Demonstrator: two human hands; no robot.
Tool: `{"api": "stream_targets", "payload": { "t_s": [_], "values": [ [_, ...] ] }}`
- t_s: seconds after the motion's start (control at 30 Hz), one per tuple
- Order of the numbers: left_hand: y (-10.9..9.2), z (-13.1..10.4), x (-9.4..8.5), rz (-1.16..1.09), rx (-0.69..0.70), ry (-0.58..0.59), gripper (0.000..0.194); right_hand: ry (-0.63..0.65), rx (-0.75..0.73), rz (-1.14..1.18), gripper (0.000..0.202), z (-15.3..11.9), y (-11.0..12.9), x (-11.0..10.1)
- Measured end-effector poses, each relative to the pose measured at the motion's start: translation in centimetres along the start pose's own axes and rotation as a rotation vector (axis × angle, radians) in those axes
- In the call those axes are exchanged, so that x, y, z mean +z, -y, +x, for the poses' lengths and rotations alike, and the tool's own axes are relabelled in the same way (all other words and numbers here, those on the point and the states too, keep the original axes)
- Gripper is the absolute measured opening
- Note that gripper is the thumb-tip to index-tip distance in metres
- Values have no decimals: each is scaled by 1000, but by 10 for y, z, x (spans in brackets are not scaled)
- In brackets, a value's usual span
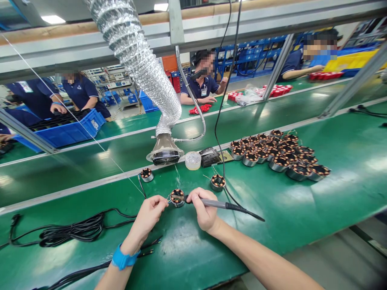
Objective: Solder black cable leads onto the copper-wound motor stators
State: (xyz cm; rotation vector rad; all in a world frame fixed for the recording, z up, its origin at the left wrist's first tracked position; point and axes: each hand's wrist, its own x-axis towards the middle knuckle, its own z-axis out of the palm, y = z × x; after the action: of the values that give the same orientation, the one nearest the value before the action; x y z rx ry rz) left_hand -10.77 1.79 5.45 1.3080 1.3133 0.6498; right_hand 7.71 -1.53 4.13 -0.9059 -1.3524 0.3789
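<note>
A motor stator [177,198] with copper windings in a metal ring lies on the green bench in front of me. My right hand [203,207] is closed around the grey handle of a soldering iron [218,204], whose tip reaches over the stator's windings. At the stator's left edge, my left hand [152,211] pinches a thin wire; its fingers partly hide it. Faint smoke rises behind the stator. A second stator [218,183] sits beyond my right hand, and another stator [146,175] stands farther back on the left.
Behind the work are a fume extraction hood [165,155], a tape roll [192,160] and a black holder [211,156]. Many stators [279,163] cluster at right. Coiled black cable [72,229] lies left. Co-workers sit across the belt [136,149], near a blue bin [63,133].
</note>
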Motion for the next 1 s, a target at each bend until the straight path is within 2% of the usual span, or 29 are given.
{"api": "stream_targets", "payload": {
  "t_s": [0.2,0.37,0.53,0.73,0.87,1.0],
  "values": [
    [0,0,0,4,2,0,36,-19,12,-45,28,1,-1,1],
    [1,0,0,3,11,-1,37,22,7,-72,24,0,-5,3],
    [4,1,-2,-20,31,9,41,98,-22,-154,19,-1,-8,6],
    [2,2,-9,13,46,65,46,254,-59,-385,16,-1,-14,11],
    [4,6,-17,-31,36,74,44,358,-46,-430,34,-5,-21,13],
    [8,9,-17,-69,6,73,44,370,-48,-406,40,-7,-23,13]
  ]
}}
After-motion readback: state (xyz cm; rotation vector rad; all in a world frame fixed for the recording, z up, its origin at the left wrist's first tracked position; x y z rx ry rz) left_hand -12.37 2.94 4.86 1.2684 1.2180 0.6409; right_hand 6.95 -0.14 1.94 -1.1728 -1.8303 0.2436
